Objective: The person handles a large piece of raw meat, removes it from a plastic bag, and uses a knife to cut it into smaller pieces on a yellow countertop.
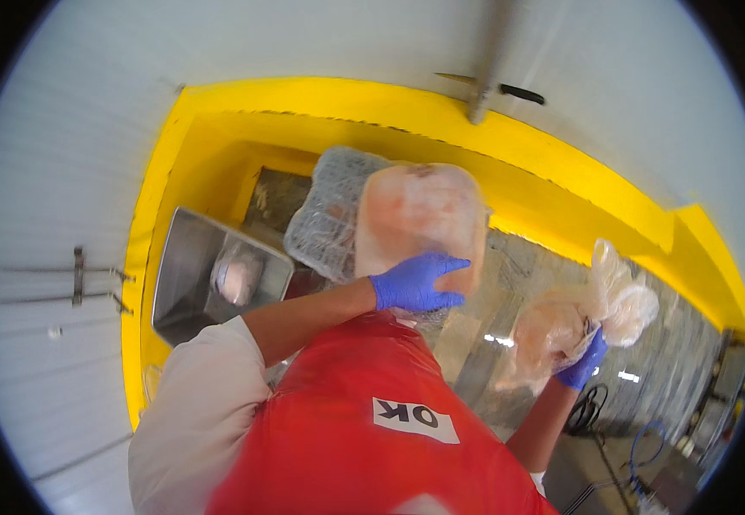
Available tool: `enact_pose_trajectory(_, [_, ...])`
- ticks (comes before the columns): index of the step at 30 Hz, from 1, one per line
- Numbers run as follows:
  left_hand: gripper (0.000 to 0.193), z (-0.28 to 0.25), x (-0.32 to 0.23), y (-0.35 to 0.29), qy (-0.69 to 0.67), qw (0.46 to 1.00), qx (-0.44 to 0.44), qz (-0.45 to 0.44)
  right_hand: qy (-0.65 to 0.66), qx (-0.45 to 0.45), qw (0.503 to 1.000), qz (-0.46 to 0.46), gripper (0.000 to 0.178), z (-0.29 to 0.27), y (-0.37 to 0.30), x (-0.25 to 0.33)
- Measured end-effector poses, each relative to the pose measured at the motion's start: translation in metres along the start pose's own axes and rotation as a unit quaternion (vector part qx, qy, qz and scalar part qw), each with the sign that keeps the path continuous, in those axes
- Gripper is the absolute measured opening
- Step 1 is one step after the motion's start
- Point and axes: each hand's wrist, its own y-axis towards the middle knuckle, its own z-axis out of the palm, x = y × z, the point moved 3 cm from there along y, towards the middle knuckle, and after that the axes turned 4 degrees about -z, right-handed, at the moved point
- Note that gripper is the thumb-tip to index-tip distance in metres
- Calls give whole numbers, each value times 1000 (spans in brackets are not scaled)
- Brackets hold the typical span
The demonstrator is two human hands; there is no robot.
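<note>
My left hand point(419, 281), in a blue-purple glove, lies over the near right part of a pale board-like slab point(419, 210) with pinkish stains. Its fingers are stretched and spread, with nothing gripped in them. Away to the right, my right hand point(584, 360), gloved the same, grips a clear plastic bag point(617, 296). Something pinkish shows through the bag, too blurred to name. The bag hangs apart from the slab, over the floor. Under and left of the slab sits a grey crate point(335, 202) wrapped in clear film.
A steel tub point(185, 266) at left holds a pinkish wrapped piece point(238, 281). A yellow curb point(304, 94) runs along the wall. Beyond it lies a black-handled knife point(522, 93) by a vertical pipe point(485, 77). Cables point(591, 408) and a dark cabinet-like surface point(612, 463) stand at lower right.
</note>
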Motion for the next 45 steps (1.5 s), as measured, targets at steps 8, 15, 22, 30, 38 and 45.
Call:
enact_pose_trajectory(8, [77, -64, -52, -116, -522, 844, -82, -93, -60, 436, 872, -214, 37, 215, -65, 4])
enact_pose_trajectory(15, [60, -87, -5, -279, -564, 782, -267, 13, -23, 584, 806, -97, 43, 351, -265, -22])
enact_pose_trajectory(22, [59, -40, 17, -486, -363, 785, -501, -6, -175, 784, 526, -281, 49, 373, -429, -47])
enact_pose_trajectory(30, [70, 22, 27, -764, -234, 645, -713, -144, -304, 826, 413, -237, 67, 380, -563, -54])
enact_pose_trajectory(38, [40, -13, -65, -1100, -54, 506, -821, -261, -334, 803, 425, -249, 58, 390, -555, -67])
enact_pose_trajectory(45, [62, 29, 42, -1278, -238, 291, -845, -380, -385, 726, 478, -310, 53, 359, -502, -71])
